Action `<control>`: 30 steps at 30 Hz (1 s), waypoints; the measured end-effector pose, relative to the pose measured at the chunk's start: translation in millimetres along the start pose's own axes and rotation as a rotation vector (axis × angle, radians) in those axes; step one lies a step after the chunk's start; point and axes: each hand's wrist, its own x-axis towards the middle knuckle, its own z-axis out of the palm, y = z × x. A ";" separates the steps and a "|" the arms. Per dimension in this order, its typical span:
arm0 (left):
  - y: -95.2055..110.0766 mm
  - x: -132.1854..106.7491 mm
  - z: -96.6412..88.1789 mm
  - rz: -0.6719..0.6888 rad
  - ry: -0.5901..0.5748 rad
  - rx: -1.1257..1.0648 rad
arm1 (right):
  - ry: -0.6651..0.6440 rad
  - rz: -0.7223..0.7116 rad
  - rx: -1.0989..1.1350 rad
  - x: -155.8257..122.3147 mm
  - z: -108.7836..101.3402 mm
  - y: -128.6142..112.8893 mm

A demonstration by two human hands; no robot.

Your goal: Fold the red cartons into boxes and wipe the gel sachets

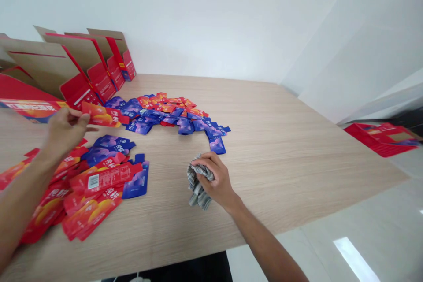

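My left hand [68, 130] pinches one end of a red-orange packet [103, 114] with yellow fruit printed on it. The packet is held above the wooden table, between the open cartons and the piles. Crumpled striped grey cloth [199, 183] is bunched in my right hand [216, 180], near the middle of the table. Below my left forearm lies a heap of red-orange packets [99, 216] mixed with blue packets [137, 183]. Farther back, an arc of overlapping blue packets [214, 130] and red packets [172, 106] curves towards the right.
Several open red cardboard cartons [99, 77] stand in a row at the back left, flaps up. A white wall [211, 17] borders the table [280, 154] behind. At the far right, a red box [380, 139] sits beyond the table edge, above a pale tiled floor [370, 224].
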 end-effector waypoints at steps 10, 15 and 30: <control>61.2 -224.2 28.2 -0.451 -0.119 -0.860 | -0.088 0.314 0.300 2.9 7.1 -8.3; 68.3 -261.2 55.4 -0.612 -0.094 -1.023 | -0.147 0.679 0.639 4.4 7.4 -2.0; 35.2 -265.3 54.4 -0.216 -0.404 -0.458 | -0.393 0.774 0.875 0.0 12.9 -11.2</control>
